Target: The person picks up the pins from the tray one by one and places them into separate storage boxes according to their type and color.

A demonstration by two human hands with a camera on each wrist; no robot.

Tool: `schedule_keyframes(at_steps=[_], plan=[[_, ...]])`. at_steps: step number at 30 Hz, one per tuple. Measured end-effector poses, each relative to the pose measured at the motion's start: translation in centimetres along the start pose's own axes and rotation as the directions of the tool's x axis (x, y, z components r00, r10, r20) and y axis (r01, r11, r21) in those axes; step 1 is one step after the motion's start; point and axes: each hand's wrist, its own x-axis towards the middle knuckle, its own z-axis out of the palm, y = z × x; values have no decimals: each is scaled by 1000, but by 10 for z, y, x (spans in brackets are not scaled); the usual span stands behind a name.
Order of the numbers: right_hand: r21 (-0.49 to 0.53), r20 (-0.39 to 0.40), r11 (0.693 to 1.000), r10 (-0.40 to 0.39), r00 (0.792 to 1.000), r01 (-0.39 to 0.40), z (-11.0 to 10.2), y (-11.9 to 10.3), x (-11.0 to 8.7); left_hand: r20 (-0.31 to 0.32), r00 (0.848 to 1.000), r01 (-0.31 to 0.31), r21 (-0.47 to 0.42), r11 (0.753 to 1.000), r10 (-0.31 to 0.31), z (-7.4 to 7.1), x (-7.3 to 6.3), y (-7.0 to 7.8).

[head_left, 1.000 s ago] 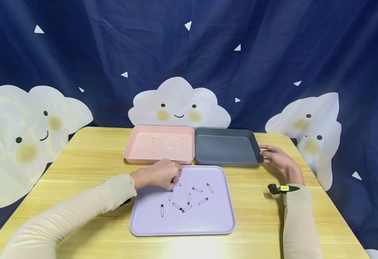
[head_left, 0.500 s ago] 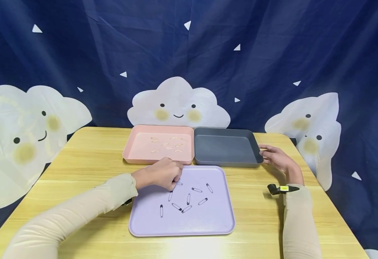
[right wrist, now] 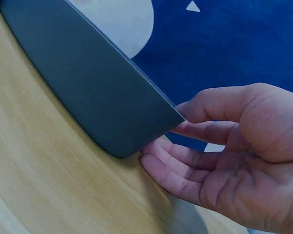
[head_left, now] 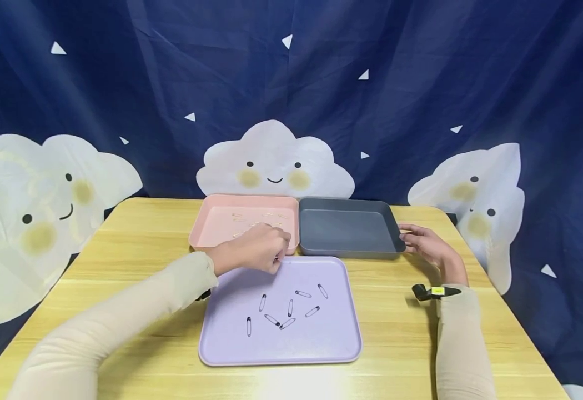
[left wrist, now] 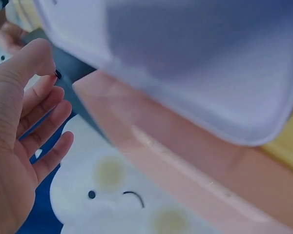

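My left hand (head_left: pixel 259 247) is over the gap between the pink tray (head_left: pixel 199 225) and the lilac tray (head_left: pixel 281 353). Thumb and forefinger pinch a safety pin; only its black end (left wrist: pixel 57 74) shows, in the left wrist view, while the other fingers are loosely bent. Several black-ended safety pins, such as one safety pin (head_left: pixel 249 326), lie scattered on the lilac tray. Gold safety pins (head_left: pixel 237 215) lie in the pink tray, partly hidden by my left hand. My right hand (head_left: pixel 428 244) touches the right end of the dark grey tray (right wrist: pixel 93 87) with relaxed fingers.
Pink and dark grey trays stand side by side at the back of the wooden table (head_left: pixel 396 344), with the lilac tray in front of them. Behind the table hangs a blue curtain (head_left: pixel 321 72) with clouds on it.
My left hand has lifted off the lilac tray's upper part and moved back towards the pink tray. The safety pin beneath its fingers has left the tray. My right hand has stayed put.
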Motion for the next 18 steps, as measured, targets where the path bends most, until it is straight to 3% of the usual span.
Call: schedule_keyframes(at_steps=[10,18], plan=[[7,-1,1000,7,1000,-7,0,2,0,-101,993,56,-3,998,-56,-25,33,-13],[-10,1,1000,0,1000,0,0,2,0,-89,990,108,-42,993,-112,-24,55,-19]])
